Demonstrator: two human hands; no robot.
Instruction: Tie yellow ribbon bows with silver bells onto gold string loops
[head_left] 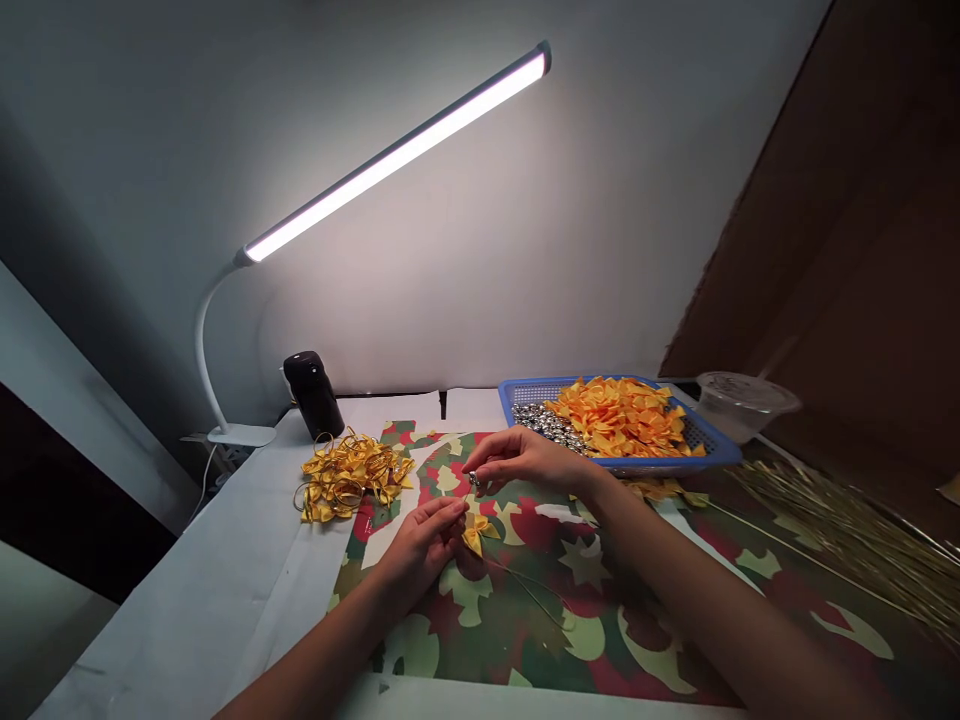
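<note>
My left hand (420, 542) pinches a small yellow ribbon bow (475, 532) over the patterned mat (660, 620); a thin gold cord (532, 588) trails from the bow toward me. My right hand (517, 460) hovers just above it, fingertips pinched on a tiny silver bell (474, 479). The two hands nearly touch. To the left lies a pile of finished yellow bows with gold loops (351, 476). Behind my right hand sits a blue basket (712, 452) holding orange bows (621, 414) and silver bells (549, 424).
A lit white desk lamp (397, 155) clamps at the table's back left beside a black cylinder (312, 394). A clear plastic cup (742, 402) stands right of the basket. A bundle of gold cords (847, 535) lies along the right side. A white wall closes the back.
</note>
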